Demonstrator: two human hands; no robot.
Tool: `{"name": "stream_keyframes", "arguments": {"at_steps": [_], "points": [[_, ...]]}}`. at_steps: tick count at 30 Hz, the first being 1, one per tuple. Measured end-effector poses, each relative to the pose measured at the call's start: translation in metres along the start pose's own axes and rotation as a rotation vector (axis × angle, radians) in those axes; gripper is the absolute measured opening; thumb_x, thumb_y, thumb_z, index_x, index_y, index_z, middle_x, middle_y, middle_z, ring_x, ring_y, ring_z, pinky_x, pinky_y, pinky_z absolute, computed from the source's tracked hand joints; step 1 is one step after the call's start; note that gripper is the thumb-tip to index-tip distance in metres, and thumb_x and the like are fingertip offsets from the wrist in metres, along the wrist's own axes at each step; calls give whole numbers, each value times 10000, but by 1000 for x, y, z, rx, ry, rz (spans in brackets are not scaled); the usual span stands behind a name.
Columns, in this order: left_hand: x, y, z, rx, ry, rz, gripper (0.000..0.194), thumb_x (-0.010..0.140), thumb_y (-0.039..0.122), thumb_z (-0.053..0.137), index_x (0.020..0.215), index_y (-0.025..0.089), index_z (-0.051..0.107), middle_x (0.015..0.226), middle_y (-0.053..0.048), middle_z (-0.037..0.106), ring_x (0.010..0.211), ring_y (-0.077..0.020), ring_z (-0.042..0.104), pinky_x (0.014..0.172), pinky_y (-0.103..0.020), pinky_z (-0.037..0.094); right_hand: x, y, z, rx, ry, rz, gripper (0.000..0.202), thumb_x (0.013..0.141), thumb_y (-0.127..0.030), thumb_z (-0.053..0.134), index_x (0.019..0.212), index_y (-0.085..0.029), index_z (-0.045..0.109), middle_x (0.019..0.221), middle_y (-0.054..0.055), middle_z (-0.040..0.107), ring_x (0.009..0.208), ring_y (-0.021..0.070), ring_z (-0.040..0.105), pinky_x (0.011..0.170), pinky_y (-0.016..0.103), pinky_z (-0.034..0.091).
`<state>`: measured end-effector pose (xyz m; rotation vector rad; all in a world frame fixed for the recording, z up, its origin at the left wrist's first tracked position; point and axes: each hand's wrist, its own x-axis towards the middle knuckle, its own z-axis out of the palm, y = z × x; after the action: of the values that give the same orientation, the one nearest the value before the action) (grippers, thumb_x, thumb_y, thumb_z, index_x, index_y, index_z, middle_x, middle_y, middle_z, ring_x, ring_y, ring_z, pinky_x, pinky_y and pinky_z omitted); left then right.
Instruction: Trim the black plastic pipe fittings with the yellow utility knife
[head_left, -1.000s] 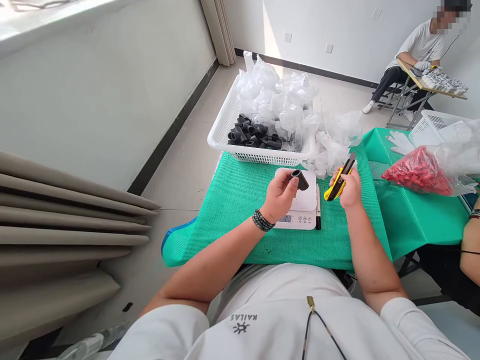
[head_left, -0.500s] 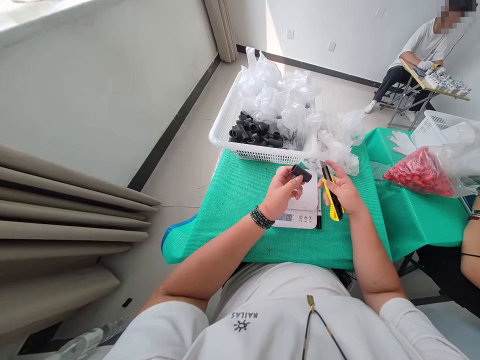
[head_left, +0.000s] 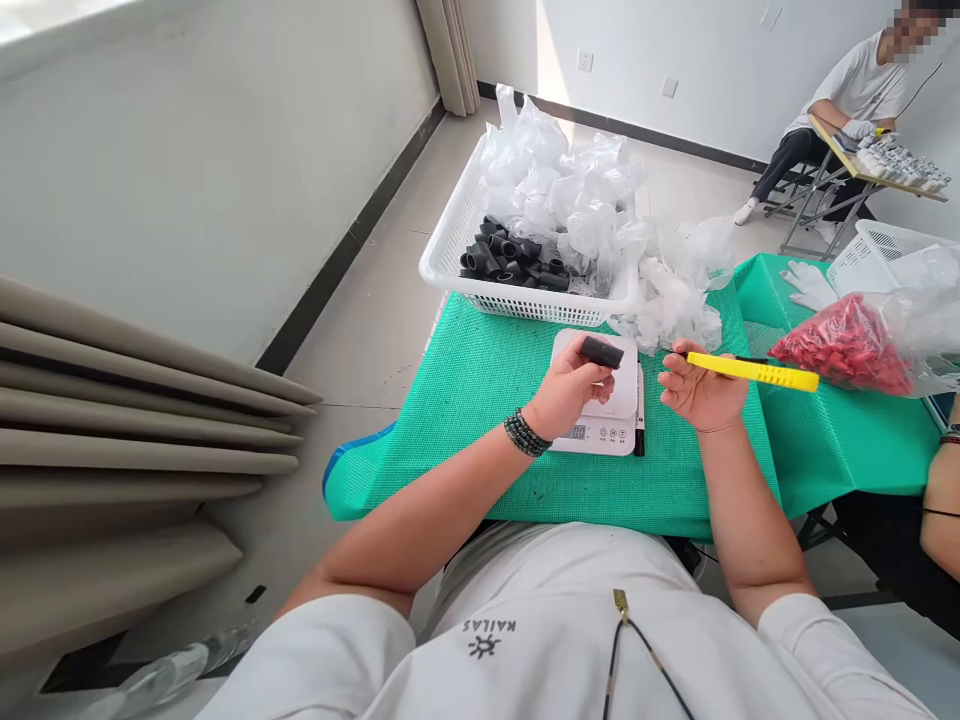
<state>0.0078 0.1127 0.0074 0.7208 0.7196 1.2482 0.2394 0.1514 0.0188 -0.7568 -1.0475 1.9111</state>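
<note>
My left hand is closed around a short black pipe fitting, held above the white digital scale. To its right, my right hand has its palm turned up, with a yellow and black utility knife lying across the fingers. The thumb side grips the knife, while the other fingers are loosely curled. The knife's yellow handle points to the right. Part of the scale's plate is hidden by my left hand. A dark pen-like stick lies along the scale's right edge.
Behind the scale stands a white basket holding black pipe fittings and clear plastic bags. More bags lie beside it on the green cloth. Right are a bag of red pieces and a co-worker's arm.
The utility knife has swung from pointing nearly upright to lying sideways as my right hand turned its palm up. My left hand keeps the pipe fitting in almost the same place.
</note>
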Motion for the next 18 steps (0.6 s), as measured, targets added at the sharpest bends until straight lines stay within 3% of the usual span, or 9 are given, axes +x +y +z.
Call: {"name": "stream_keyframes", "arguments": {"at_steps": [3, 5, 8, 10, 14, 18], "points": [[-1, -2, 0, -41, -40, -58, 406, 642, 257, 757, 991, 193, 559, 840, 13, 651, 593, -106, 593, 521, -245, 449, -3, 0, 9, -16, -31, -10, 540, 651, -609, 875, 1051, -291, 701, 935, 28, 836, 813, 246, 814, 642, 362, 630], [-2, -3, 0, -47, -97, -92, 412, 674, 294, 791, 1003, 193, 565, 831, 11, 646, 598, -112, 594, 530, -249, 453, -2, 2, 19, -25, -42, -50, 589, 626, -671, 901, 1011, -278, 690, 845, 14, 810, 723, 230, 780, 606, 352, 615], [-6, -4, 1, -54, -199, -121, 474, 751, 446, 855, 1044, 189, 585, 765, 26, 599, 577, -106, 555, 528, -233, 421, 1, 6, 35, -51, -2, -196, 606, 709, -831, 791, 884, -269, 650, 562, -46, 640, 451, 159, 572, 463, 295, 501], [-8, -5, 3, -66, -246, -127, 546, 781, 587, 858, 1040, 182, 599, 733, 31, 563, 546, -95, 508, 506, -218, 373, 3, 10, 46, -30, 49, -270, 579, 760, -832, 747, 860, -271, 645, 470, -77, 529, 369, 128, 430, 405, 270, 413], [-10, -13, 7, -106, -231, -138, 618, 829, 773, 750, 887, 179, 586, 614, 55, 460, 463, -70, 373, 465, -198, 284, 0, 21, 65, 42, 125, -276, 368, 824, -621, 733, 934, -283, 635, 511, -74, 562, 362, 133, 430, 381, 269, 382], [-13, -22, 11, -116, -211, -205, 707, 895, 859, 569, 738, 170, 584, 503, 33, 449, 397, -58, 276, 423, -205, 219, -5, 38, 77, -2, 135, -302, 257, 771, -418, 772, 891, -261, 608, 588, -67, 646, 380, 116, 515, 374, 233, 377]]}}
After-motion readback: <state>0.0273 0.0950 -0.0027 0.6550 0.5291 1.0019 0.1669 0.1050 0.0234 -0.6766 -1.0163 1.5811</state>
